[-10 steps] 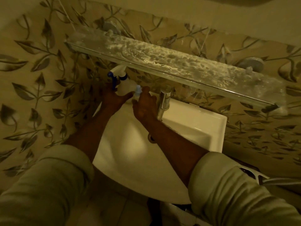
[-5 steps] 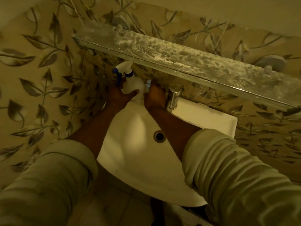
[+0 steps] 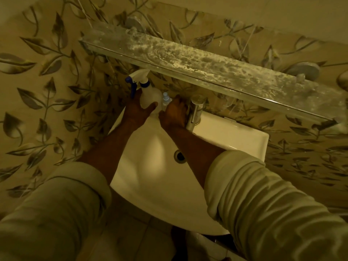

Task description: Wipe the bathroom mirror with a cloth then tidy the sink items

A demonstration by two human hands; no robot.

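A white spray bottle (image 3: 146,93) with a blue trigger stands at the back left corner of the white sink (image 3: 235,136). My left hand (image 3: 138,112) wraps around the bottle's lower body. Right beside it stands a small clear bottle (image 3: 166,99) with a pale blue cap. My right hand (image 3: 176,113) rests against that small bottle, fingers curled at its side, just left of the chrome tap (image 3: 195,112). No cloth or mirror is in view.
A stained glass shelf (image 3: 207,68) juts out from the leaf-patterned tiled wall above the sink. The drain (image 3: 179,156) lies in the middle of the basin. Tiled floor shows below the sink's front rim.
Both hands have stayed on the two bottles at the sink's back corner. My right hand has slid a little further back beside the small bottle. The view has shifted slightly.
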